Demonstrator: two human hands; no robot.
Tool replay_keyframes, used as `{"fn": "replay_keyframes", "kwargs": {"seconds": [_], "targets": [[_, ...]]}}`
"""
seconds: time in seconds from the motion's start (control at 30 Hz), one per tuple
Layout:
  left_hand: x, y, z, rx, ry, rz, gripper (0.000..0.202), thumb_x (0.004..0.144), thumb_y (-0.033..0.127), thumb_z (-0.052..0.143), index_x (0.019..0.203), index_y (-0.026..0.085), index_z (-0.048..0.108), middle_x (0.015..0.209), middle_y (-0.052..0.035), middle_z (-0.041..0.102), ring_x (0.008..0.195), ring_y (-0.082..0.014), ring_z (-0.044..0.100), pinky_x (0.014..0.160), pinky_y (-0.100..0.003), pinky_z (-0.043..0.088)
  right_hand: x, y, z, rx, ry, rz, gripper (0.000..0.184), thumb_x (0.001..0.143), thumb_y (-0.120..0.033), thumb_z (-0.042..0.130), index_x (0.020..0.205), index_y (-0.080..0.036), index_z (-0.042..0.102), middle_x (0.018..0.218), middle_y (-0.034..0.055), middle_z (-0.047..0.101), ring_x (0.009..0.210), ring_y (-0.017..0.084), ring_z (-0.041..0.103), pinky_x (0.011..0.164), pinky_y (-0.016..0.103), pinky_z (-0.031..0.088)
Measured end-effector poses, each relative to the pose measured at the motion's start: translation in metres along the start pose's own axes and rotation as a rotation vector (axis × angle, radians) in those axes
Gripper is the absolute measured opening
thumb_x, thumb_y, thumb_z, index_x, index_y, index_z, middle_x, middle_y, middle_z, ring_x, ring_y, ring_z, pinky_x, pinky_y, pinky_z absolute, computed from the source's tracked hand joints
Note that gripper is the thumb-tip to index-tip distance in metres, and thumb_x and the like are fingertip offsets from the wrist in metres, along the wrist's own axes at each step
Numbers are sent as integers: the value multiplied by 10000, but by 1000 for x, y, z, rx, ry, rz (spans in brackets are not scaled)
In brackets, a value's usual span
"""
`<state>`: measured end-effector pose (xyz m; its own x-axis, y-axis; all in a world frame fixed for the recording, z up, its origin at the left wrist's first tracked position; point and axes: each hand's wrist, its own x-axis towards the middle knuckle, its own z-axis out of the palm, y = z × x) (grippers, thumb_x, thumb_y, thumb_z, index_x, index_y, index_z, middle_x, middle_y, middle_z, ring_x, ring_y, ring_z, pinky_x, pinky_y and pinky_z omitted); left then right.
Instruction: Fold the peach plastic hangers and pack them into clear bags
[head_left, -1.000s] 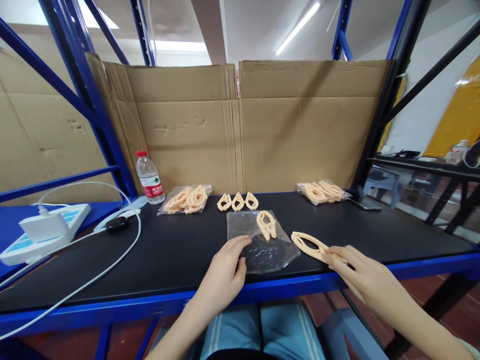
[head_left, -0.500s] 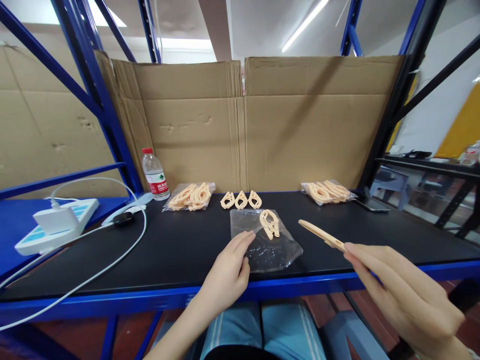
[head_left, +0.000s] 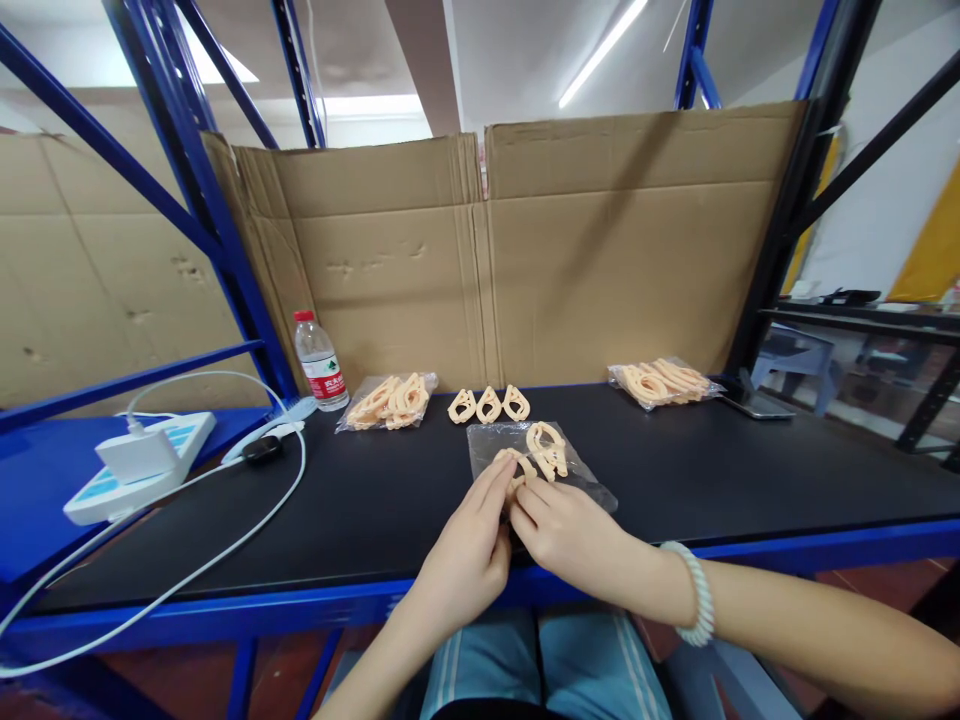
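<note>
Two hands meet over the near-left part of a clear plastic bag (head_left: 491, 440), on what looks like a beige folding hanger (head_left: 523, 464). Gripping it from both sides probably lets one hand steady it while the other works its near end.

The flattened bag lies on the black counter (head_left: 375, 500), with a loose hanger (head_left: 551, 462) on it at about 2 o'clock from the held one. Just past the bag, near 12 o'clock, three teardrop-shaped hangers (head_left: 489, 396) stand in a row, seemingly spaced out to keep them sorted and off the working spot. Filled packs lie at 10 o'clock (head_left: 390, 402) and 2 o'clock (head_left: 664, 382), presumably set back for elbow room.

The left hand (head_left: 469, 540) is nearly closed, fingers straight and together along the hanger's left side. The right hand (head_left: 566, 530) is curled tighter, fingertips pinching its near edge. Both thumb tips are hidden.
</note>
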<state>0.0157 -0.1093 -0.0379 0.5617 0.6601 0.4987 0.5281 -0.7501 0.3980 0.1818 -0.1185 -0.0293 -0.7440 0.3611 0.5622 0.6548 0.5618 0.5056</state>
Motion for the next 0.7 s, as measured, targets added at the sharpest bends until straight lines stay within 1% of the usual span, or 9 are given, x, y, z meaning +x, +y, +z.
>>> {"fn": "replay_keyframes", "kwargs": {"seconds": [0.1,0.2,0.27,0.33,0.43,0.5,0.53,0.6,0.7], "targets": [[0,2,-1,12,-11,-13,690,758,-4,365,1438,92,300,1516,-132,309,1411,-211,256,1175,-416,239,6,9,19,94,-203,25,241,840,-46,522,1052,-2,628,956,184,686,864,260,655,735,369,562],[0,3,-2,32,-23,-23,686,760,8,377,1438,85,301,1517,-139,303,1417,-222,239,1178,-427,223,8,19,20,234,-271,14,308,842,-33,500,1139,-6,579,1050,191,663,985,243,628,852,360,522],[0,3,-2,35,-22,-25,682,765,11,376,1438,88,301,1520,-137,298,1419,-223,232,1179,-434,220,7,23,10,320,-269,56,322,832,-22,483,1139,-23,580,1091,191,651,1020,237,616,882,359,500],[0,2,-2,31,-11,-24,679,765,11,375,1435,96,307,1520,-130,299,1418,-222,238,1177,-438,225,6,27,-6,416,-271,105,326,807,-7,471,1097,-55,613,1080,173,663,980,226,632,854,346,499],[0,0,-1,31,1,-20,658,777,23,387,1425,120,328,1510,-118,322,1409,-226,259,1172,-447,239,6,46,-31,621,-254,159,321,771,4,449,940,-140,680,920,71,717,825,166,660,770,272,495],[0,0,-1,33,10,-24,637,795,41,400,1422,138,337,1503,-114,335,1406,-231,266,1167,-455,248,10,72,-37,682,-170,253,337,761,7,419,836,-173,695,800,15,720,728,129,652,726,235,480],[0,1,-1,34,18,-28,623,805,50,406,1418,147,344,1499,-114,340,1405,-233,268,1164,-460,252,13,87,-34,642,-112,312,339,759,2,407,797,-175,693,757,7,713,690,125,645,698,234,477],[1,1,-2,31,36,-30,578,820,65,416,1389,162,387,1490,-113,353,1400,-237,276,1156,-468,263,23,121,-17,448,-31,396,333,786,-23,401,850,-169,694,838,32,719,774,157,651,765,282,481],[1,3,-3,23,57,-37,475,827,77,432,1288,176,490,1469,-112,378,1385,-249,305,1140,-473,292,37,163,31,310,-204,330,421,806,13,375,1090,-129,652,1092,90,692,1002,187,626,919,322,453]]}}
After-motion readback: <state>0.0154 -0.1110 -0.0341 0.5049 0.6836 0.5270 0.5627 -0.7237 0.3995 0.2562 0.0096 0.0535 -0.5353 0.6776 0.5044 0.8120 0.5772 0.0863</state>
